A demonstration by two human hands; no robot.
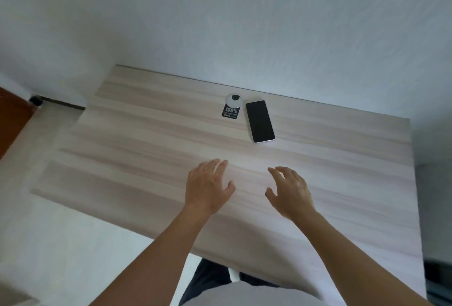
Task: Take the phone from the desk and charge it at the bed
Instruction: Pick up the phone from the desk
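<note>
A black phone [259, 121] lies face up, screen dark, near the far edge of a light wooden desk [146, 149]. My left hand [208, 187] hovers over the desk's middle, fingers spread, holding nothing. My right hand [291, 192] is beside it, fingers apart and slightly curled, also holding nothing. Both hands are well short of the phone, nearer to me. No bed or charger shows in the view.
A small white round object with a black "100%" label [231, 106] stands just left of the phone. A white wall [244, 24] runs behind the desk. A brown door [12, 120] is at the far left, with pale floor [49, 244] beside the desk.
</note>
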